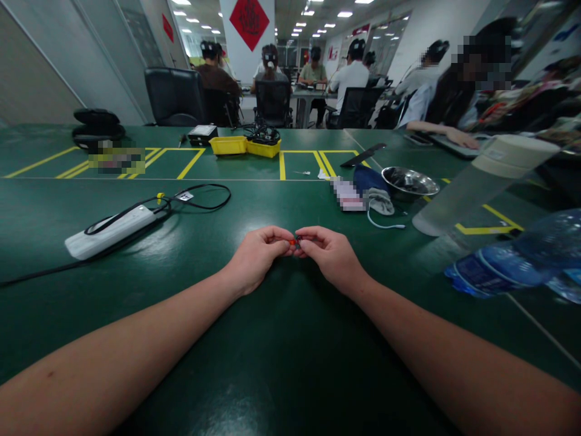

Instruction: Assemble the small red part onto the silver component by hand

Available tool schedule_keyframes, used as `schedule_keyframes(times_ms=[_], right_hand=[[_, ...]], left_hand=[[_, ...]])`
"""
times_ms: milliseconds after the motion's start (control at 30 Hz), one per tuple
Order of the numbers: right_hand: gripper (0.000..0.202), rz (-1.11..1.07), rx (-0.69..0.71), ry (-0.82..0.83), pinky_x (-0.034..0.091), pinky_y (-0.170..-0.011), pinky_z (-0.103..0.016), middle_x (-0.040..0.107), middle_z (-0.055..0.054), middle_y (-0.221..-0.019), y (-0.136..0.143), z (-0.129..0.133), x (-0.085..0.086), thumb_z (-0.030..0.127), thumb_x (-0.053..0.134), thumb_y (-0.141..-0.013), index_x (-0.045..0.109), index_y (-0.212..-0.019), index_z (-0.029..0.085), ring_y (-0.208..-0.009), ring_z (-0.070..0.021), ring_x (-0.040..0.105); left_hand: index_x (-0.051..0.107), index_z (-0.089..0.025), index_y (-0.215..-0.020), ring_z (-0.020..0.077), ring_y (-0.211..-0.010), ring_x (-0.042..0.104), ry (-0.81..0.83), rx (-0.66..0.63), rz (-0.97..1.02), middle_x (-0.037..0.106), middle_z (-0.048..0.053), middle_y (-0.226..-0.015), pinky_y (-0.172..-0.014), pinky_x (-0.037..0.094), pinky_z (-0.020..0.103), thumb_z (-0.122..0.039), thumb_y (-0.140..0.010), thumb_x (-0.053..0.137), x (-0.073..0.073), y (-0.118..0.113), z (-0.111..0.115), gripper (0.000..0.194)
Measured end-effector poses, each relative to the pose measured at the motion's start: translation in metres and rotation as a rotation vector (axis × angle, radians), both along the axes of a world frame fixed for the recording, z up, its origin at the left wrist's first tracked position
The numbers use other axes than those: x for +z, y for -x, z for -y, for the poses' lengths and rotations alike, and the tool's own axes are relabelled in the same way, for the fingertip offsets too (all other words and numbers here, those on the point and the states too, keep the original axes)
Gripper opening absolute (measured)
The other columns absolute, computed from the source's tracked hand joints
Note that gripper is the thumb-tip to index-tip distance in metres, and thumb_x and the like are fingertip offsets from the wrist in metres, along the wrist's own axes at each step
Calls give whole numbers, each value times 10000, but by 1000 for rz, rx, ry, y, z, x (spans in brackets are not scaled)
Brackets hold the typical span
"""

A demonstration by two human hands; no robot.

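Both hands meet over the middle of the green table (pixel 218 363). My left hand (pixel 263 251) pinches a small orange-red piece (pixel 293 242) between thumb and fingers. My right hand (pixel 327 251) is closed right beside it, its fingertips round a small dark piece (pixel 298 238). The fingertips of the two hands nearly touch, and the pieces lie between them. Whether the two pieces are joined cannot be made out, since the fingers cover most of them.
A white power strip (pixel 111 232) with a black cable lies left. Yellow trays (pixel 229 146) stand farther back. To the right are a metal bowl (pixel 410 181), a blue cloth pouch (pixel 370 181), a frosted bottle (pixel 463 191) and a blue-labelled bottle (pixel 494 266). People sit beyond.
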State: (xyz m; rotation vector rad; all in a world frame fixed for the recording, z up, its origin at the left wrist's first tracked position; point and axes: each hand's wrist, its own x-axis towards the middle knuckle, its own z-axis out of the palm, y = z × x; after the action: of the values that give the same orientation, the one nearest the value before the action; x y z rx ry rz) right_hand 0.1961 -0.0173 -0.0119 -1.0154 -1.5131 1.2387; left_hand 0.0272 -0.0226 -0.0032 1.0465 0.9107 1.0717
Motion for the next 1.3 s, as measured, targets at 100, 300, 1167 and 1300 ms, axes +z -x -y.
schedule_keyframes(times_ms=[100, 300, 1167, 1300], right_hand=[[229, -7, -12, 4, 583, -759, -361, 708, -56, -867, 1, 0, 1, 214, 617, -808, 645, -1030, 162, -747, -174, 694], [198, -32, -12, 25, 579, -730, -343, 705, -65, -864, 1, -1, -1, 211, 621, -800, 615, -990, 155, -746, -177, 700], [242, 65, 23, -23, 558, -700, -325, 708, -40, -819, -2, 2, 2, 230, 662, -775, 622, -1007, 177, -751, -184, 692], [223, 54, 30, -64, 543, -703, -308, 705, -33, -855, -1, 1, 0, 199, 655, -761, 618, -980, 189, -765, -176, 685]], left_hand=[[645, -134, -855, 141, -753, 673, 0, -4, 4, 698, 46, -795, -799, 532, 302, -92, -714, 628, 1, 0, 0, 148], [636, -142, -854, 144, -756, 674, -27, -11, -30, 704, 43, -818, -785, 526, 297, -156, -723, 670, -1, 1, 1, 136], [654, -153, -881, 124, -749, 652, -92, -20, -136, 706, 39, -827, -714, 495, 240, -138, -729, 666, -3, 3, 0, 153], [647, -159, -853, 119, -714, 628, -146, -2, -219, 684, 24, -798, -663, 475, 228, -117, -709, 656, -4, 3, -1, 149]])
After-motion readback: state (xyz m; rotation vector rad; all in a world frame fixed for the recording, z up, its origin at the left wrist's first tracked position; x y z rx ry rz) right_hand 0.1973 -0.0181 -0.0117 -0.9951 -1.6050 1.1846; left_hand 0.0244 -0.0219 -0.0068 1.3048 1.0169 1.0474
